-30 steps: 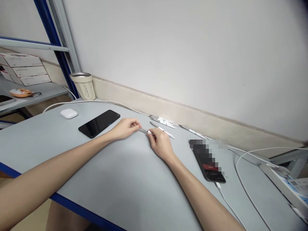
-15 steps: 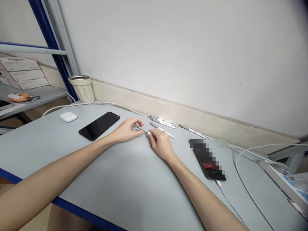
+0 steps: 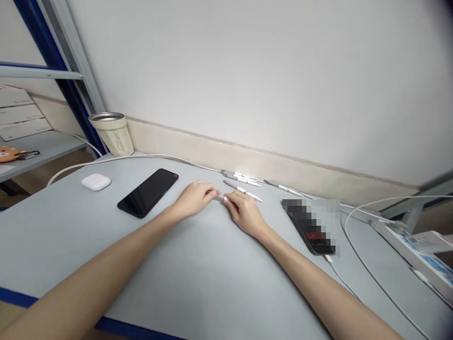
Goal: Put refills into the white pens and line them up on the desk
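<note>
Between my two hands is a grey and white pen [image 3: 220, 198], mostly covered by fingers. My left hand [image 3: 195, 198] pinches its grey end with thumb and fingers. The white part is gripped by my right hand [image 3: 245, 212], its fingers closed around it. Just behind my right hand lies another grey and white pen [image 3: 244, 191] on the table. Farther back, several similar pens [image 3: 241, 178] lie close together by the wall, and one more pen [image 3: 284, 188] rests to their right.
A black phone [image 3: 148, 192] and a white earbud case [image 3: 96, 182] lie left on the grey table [image 3: 198, 283]. At the back left stands a cream cup [image 3: 115, 134]. On the right are a partly blurred phone [image 3: 309, 233], a white cable [image 3: 357, 264] and a box [image 3: 417, 255].
My left hand has closed its fingers on the pen's grey end, where they were apart before. My right hand still holds the pen. The view has shifted slightly.
</note>
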### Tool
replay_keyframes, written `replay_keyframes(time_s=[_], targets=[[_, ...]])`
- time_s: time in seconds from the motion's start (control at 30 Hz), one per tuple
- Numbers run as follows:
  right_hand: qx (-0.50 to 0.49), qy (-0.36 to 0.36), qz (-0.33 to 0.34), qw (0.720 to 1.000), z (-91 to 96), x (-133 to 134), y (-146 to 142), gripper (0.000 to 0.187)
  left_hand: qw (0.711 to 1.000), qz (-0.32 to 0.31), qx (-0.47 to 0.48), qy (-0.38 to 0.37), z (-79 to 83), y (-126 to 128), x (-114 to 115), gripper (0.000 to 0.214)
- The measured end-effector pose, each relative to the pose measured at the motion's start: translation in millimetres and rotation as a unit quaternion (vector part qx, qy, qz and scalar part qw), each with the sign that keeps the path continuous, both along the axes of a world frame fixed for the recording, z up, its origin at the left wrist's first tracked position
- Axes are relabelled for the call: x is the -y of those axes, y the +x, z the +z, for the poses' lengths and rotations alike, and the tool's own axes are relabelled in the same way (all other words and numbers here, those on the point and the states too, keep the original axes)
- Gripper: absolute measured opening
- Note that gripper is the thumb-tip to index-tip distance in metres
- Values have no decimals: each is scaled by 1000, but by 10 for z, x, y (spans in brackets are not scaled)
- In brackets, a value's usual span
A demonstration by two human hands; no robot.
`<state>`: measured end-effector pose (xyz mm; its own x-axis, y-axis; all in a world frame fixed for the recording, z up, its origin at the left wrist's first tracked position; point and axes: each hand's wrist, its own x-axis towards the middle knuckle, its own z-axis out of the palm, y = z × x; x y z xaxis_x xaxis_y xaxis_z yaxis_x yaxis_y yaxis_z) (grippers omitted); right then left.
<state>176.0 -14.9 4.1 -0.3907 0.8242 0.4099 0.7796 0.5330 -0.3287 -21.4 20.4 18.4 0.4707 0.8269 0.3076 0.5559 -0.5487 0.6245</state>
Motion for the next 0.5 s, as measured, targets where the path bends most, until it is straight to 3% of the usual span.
replay_keyframes(time_s=[0.2, 0.27, 0.33, 0.37, 0.5], targets=[[-45, -36, -11, 998, 91, 11, -34, 26, 994, -18, 38, 97, -46, 90, -93, 24], [-84, -49, -35, 995, 121, 11, -41, 27, 992, 20, 100, 78, -63, 74, -106, 25], [-141, -57, -73, 986, 127, -6, -33, 28, 988, 63, 132, 40, -91, 50, -132, 55], [-171, -61, -89, 979, 122, -20, -23, 29, 987, 76, 138, 19, -106, 39, -149, 61], [-251, -88, -92, 960, 87, -66, 7, 31, 992, 47, 110, -39, -135, 21, -204, 54]])
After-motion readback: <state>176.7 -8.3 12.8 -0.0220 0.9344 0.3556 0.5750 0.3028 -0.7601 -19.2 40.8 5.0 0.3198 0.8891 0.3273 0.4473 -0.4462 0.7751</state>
